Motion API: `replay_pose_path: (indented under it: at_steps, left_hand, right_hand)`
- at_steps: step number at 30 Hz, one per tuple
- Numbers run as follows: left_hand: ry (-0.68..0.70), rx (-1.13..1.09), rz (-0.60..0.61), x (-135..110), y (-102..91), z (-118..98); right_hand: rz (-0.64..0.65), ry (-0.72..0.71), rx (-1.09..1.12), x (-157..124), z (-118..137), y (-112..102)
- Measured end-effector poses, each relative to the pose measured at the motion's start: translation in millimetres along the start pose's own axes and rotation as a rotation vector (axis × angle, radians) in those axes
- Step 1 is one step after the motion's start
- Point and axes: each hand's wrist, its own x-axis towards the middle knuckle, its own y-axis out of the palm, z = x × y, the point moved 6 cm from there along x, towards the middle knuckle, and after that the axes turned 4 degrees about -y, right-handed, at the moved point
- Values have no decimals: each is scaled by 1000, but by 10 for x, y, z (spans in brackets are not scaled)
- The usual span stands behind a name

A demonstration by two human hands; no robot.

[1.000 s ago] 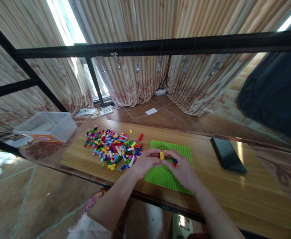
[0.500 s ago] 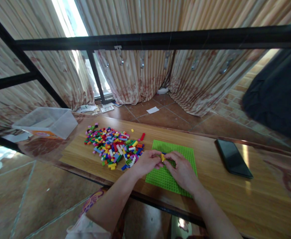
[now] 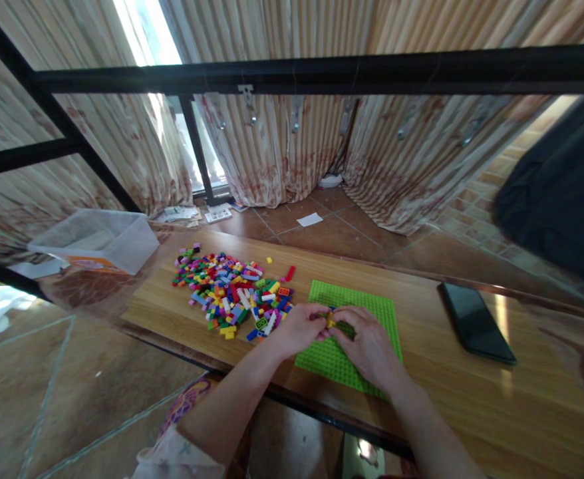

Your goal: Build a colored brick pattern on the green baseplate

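Note:
Between the fingertips of both hands is a small yellow building brick [image 3: 330, 321], partly covered by the fingers. My left hand [image 3: 302, 327] pinches it from the left, and my right hand [image 3: 366, 340] grips it from the right. Both are over the upper middle of a green studded baseplate [image 3: 342, 372] lying flat on the wooden tabletop. A bit of blue, perhaps another brick, shows just behind the fingertips; its shape is hidden. Left of my left hand spreads a heap of mixed coloured bricks [image 3: 232, 293].
A black phone [image 3: 476, 322] lies right of the baseplate. At the table's far left stands a clear plastic bin [image 3: 132, 243]. One red brick [image 3: 290, 273] and one yellow brick [image 3: 269, 260] lie apart behind the heap. A black metal bar [image 3: 322, 76] crosses beyond the table.
The view has shifted slightly. Both hands stay closed around the yellow brick, which has tilted or turned a little and is now more covered by the fingers.

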Motion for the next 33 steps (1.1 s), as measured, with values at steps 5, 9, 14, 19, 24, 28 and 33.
replay_pose_path:
  at_steps: [5, 9, 14, 19, 24, 28, 33]
  left_hand:
    - [44, 143, -38, 15, -54, 40]
    - [64, 301, -116, 30, -144, 46]
    - [122, 562, -136, -8, -134, -59]
    - [191, 737, -115, -99, -67, -183]
    - [189, 796, -119, -156, -25, -217]
    - [186, 824, -125, -165, 3, -217]
    - [186, 817, -161, -171, 2, -222]
  right_hand:
    - [-9, -10, -43, -8, -17, 20]
    - [-29, -54, -101, -18, -21, 59]
    - [-51, -36, -143, -25, -39, 87]
    - [-57, 7, -135, -43, -70, 36]
    - [-117, 59, -99, -47, -136, -86]
    - [-137, 115, -107, -46, -235, -116]
    - [-66, 133, -122, -50, -281, -32]
